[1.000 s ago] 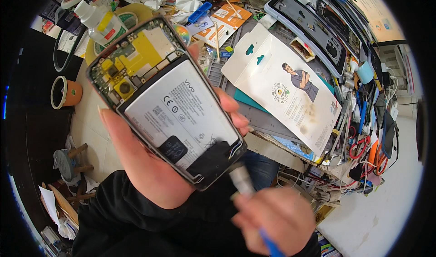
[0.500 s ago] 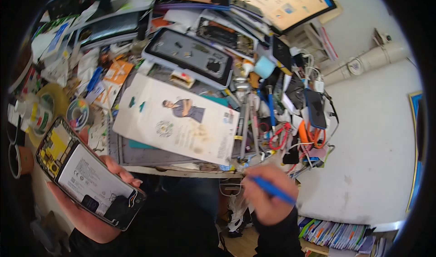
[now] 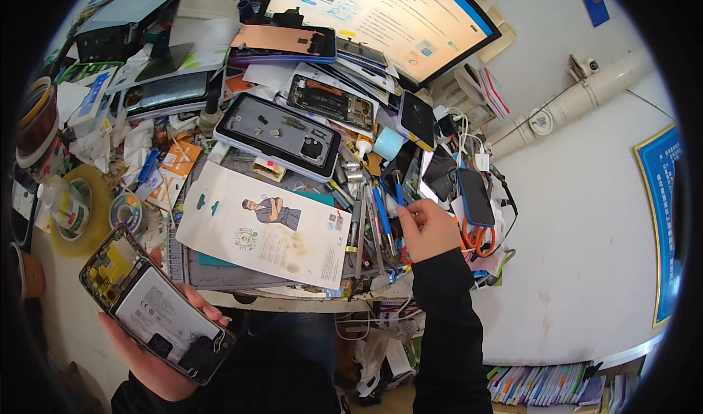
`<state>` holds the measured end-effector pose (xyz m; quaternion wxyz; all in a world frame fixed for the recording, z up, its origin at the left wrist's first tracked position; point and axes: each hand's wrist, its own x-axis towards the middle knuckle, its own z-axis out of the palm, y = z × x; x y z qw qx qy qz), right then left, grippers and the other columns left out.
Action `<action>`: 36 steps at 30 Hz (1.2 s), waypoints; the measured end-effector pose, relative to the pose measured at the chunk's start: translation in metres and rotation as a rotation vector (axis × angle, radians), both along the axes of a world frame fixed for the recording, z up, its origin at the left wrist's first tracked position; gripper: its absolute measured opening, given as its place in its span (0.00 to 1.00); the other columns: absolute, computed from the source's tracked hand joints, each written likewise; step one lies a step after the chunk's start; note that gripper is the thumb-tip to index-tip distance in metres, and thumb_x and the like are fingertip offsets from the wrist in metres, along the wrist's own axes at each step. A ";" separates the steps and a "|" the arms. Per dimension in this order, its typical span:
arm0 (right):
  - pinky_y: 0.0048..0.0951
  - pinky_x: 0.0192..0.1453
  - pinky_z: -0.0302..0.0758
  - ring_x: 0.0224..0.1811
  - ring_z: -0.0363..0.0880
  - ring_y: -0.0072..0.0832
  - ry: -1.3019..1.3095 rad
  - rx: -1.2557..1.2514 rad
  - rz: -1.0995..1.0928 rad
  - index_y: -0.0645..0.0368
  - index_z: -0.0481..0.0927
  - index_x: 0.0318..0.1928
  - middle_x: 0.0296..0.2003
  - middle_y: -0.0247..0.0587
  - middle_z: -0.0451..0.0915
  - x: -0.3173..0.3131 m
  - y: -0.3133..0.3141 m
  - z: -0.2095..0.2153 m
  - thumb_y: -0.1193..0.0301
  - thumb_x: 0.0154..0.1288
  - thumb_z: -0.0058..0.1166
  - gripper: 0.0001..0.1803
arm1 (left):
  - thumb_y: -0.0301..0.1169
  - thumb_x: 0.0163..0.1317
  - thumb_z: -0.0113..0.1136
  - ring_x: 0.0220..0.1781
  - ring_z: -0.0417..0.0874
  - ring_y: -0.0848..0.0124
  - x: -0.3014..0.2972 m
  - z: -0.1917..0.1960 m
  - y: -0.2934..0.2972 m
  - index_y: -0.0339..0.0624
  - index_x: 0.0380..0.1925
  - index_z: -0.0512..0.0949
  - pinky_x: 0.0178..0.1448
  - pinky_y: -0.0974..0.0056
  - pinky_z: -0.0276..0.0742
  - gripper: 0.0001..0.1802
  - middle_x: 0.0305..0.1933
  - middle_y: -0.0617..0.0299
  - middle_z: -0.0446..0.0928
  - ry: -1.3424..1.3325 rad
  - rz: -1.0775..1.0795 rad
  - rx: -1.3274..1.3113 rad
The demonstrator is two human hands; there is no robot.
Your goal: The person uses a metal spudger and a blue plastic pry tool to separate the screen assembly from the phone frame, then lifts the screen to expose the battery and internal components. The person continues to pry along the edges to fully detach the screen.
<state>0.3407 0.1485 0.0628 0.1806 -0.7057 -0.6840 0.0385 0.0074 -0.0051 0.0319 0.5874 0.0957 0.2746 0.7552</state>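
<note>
My left hand (image 3: 157, 355) is closed around an opened smartphone (image 3: 157, 308), held tilted off the bench's front left edge. Its back cover is off, so a grey battery and a yellow-covered board show. My right hand (image 3: 430, 229) reaches into the tool pile at the bench's right side, thumb and forefinger pinched together. The fingertips meet the lower end of a blue-handled tool (image 3: 400, 188); whether they grip it, I cannot make out. Just left of them lies another slim blue-handled tool (image 3: 382, 210), among tweezers and other thin tools.
A white card package (image 3: 263, 227) lies across a grey mat. Behind it rest a phone frame (image 3: 282, 134) with small parts and another opened phone (image 3: 331, 103). A monitor (image 3: 384, 19) stands at the back. A dark phone (image 3: 476, 198) and cables sit right; a tape roll (image 3: 69, 213) left.
My right hand has moved up and forward from beyond the bench's front edge into the tool pile. The blue pen-like tool it held no longer shows plainly in it. The view has shifted; the phone stays in my left hand.
</note>
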 end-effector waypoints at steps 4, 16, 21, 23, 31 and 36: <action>0.45 0.48 0.80 0.42 0.84 0.47 -0.260 -0.066 -0.102 0.57 0.80 0.43 0.39 0.47 0.82 0.003 0.017 -0.006 0.59 0.68 0.63 0.15 | 0.75 0.71 0.27 0.37 0.85 0.56 0.002 -0.001 -0.001 0.39 0.80 0.52 0.42 0.49 0.86 0.55 0.40 0.47 0.79 0.028 0.002 -0.040; 0.38 0.48 0.78 0.44 0.82 0.45 -0.030 0.380 0.288 0.54 0.86 0.59 0.42 0.48 0.80 0.015 0.002 0.003 0.80 0.67 0.53 0.22 | 0.78 0.68 0.33 0.42 0.86 0.53 0.005 -0.001 0.006 0.42 0.80 0.54 0.48 0.49 0.85 0.57 0.45 0.46 0.82 -0.101 -0.058 0.055; 0.25 0.44 0.76 0.48 0.77 0.27 0.295 0.452 0.273 0.60 0.78 0.67 0.51 0.39 0.76 -0.012 -0.037 0.012 0.85 0.62 0.60 0.31 | 0.77 0.70 0.33 0.51 0.86 0.50 -0.006 -0.019 0.015 0.44 0.81 0.50 0.58 0.44 0.83 0.56 0.54 0.43 0.80 -0.107 -0.116 0.175; 0.26 0.49 0.77 0.49 0.77 0.26 0.345 0.459 0.302 0.63 0.79 0.63 0.50 0.37 0.75 -0.040 -0.068 0.009 0.84 0.67 0.60 0.23 | 0.77 0.69 0.33 0.54 0.85 0.48 -0.009 -0.023 0.021 0.43 0.81 0.50 0.60 0.41 0.82 0.56 0.57 0.40 0.79 -0.112 -0.129 0.244; 0.32 0.28 0.75 0.24 0.80 0.36 0.846 -0.051 1.021 0.66 0.87 0.47 0.28 0.44 0.82 -0.129 -0.157 0.017 0.81 0.54 0.72 0.18 | 0.79 0.67 0.34 0.55 0.84 0.45 -0.009 -0.021 0.024 0.46 0.81 0.52 0.60 0.40 0.81 0.58 0.57 0.38 0.78 -0.056 -0.165 0.303; 0.33 0.26 0.73 0.23 0.79 0.37 0.825 0.024 1.075 0.64 0.87 0.47 0.29 0.43 0.81 -0.155 -0.160 -0.002 0.83 0.57 0.69 0.16 | 0.80 0.66 0.36 0.54 0.84 0.45 -0.007 -0.019 0.020 0.45 0.81 0.50 0.60 0.40 0.81 0.59 0.56 0.39 0.79 0.015 -0.132 0.309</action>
